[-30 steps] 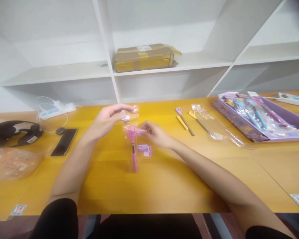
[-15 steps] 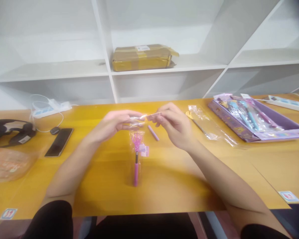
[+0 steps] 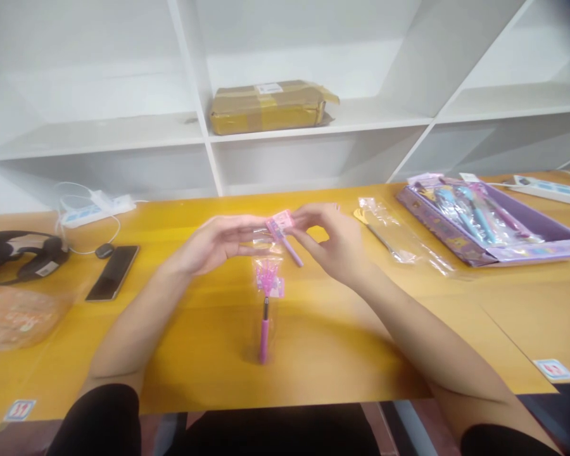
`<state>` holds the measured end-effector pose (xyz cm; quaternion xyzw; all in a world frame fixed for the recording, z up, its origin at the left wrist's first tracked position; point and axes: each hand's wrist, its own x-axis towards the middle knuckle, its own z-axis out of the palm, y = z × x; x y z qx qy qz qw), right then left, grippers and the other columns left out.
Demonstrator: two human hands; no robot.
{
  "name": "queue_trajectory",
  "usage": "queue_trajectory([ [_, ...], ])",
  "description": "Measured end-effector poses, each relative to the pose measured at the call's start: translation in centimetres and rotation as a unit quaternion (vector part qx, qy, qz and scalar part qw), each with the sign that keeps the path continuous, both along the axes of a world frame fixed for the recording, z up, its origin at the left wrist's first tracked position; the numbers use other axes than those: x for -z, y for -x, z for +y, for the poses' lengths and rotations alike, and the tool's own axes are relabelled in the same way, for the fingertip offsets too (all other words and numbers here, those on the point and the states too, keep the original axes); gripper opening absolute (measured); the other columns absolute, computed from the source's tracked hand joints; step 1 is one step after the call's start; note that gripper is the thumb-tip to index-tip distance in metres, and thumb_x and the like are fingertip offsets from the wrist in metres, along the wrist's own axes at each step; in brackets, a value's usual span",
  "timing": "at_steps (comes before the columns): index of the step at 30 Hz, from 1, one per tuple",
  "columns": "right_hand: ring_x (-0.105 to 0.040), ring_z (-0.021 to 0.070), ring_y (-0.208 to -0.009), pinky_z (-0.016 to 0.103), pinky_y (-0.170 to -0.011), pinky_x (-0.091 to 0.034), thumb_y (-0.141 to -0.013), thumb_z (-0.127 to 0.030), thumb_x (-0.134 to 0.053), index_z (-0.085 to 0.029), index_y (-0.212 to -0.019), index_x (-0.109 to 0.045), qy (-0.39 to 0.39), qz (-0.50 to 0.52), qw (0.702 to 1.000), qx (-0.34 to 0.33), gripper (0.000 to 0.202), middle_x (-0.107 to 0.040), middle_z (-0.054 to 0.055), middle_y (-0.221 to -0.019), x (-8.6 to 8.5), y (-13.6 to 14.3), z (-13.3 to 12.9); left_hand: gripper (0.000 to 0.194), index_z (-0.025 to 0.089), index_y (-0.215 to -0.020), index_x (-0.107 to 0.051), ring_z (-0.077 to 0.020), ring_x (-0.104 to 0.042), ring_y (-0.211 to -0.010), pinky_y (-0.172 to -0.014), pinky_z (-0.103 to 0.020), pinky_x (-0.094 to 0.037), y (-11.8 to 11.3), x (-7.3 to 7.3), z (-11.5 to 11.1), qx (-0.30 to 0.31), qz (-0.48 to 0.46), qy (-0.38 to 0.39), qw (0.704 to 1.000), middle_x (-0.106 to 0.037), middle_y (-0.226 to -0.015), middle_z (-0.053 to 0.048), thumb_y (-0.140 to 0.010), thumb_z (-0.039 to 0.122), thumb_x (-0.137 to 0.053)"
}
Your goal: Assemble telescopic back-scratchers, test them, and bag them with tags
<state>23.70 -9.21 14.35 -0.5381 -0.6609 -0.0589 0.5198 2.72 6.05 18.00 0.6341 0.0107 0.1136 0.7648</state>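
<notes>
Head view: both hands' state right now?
Left hand: holding the clear plastic bag with the pink back scratcher by its top end.
Right hand: closed, pinching a pink printed card.

Tbl [image 3: 209, 354]: phone [image 3: 113, 273], pwr strip [image 3: 99, 211] L; pink stick [image 3: 293, 253] mid; yel. scratcher [image 3: 379, 237], purple tray [image 3: 541, 251] R. Shelf [image 3: 380, 114] above: taped box [image 3: 268, 111].

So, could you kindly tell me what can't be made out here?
In the head view:
Print on the pink card: too small, blurred.
Whether the left hand grips the clear wrapper: blurred.
Contents of the cardboard box: hidden by its walls.
Rightmost power strip: cut off by the right edge.
</notes>
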Motion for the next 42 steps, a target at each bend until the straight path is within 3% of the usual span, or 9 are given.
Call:
queue_trajectory([
  [11, -0.067, 0.0202, -0.095, 0.037, -0.083, -0.058, -0.110, -0.022, -0.056, -0.027, -0.120, -0.070, 0.008, -0.139, 0.990, -0.024, 0.018, -0.070, 0.007, -0.104, -0.6, 0.5, -0.2, 0.046, 0.018, -0.129, -0.079, -0.0393, -0.068, -0.133, -0.113, -0.060, -0.055, -0.2, 0.5, 0.2, -0.003, 0.041, 0.000, 0.999, -0.076, -0.136, -0.017, -0.102, 0.048, -0.057],
  [24, -0.064, 0.0188, -0.091, 0.035, -0.078, -0.055, -0.110, -0.019, -0.053, -0.032, -0.124, -0.073, 0.009, -0.139, 0.990, -0.029, 0.028, -0.064, 0.005, -0.101, -0.6, 0.4, -0.3, 0.047, 0.020, -0.134, -0.077, -0.0386, -0.066, -0.137, -0.113, -0.058, -0.056, 0.0, 0.5, 0.2, 0.011, 0.034, -0.011, 0.999, -0.072, -0.143, -0.016, -0.103, 0.049, -0.056],
  [42, -0.068, 0.0228, -0.101, 0.041, -0.085, -0.057, -0.107, -0.017, -0.055, -0.025, -0.126, -0.070, 0.030, -0.172, 0.984, -0.045, 0.025, -0.071, 0.009, -0.112, -0.1, 1.1, -0.4, 0.048, 0.020, -0.134, -0.077, -0.0400, -0.062, -0.141, -0.109, -0.053, -0.058, 0.2, 0.6, 0.7, -0.013, 0.046, -0.012, 0.999, -0.066, -0.152, -0.016, -0.102, 0.049, -0.058],
])
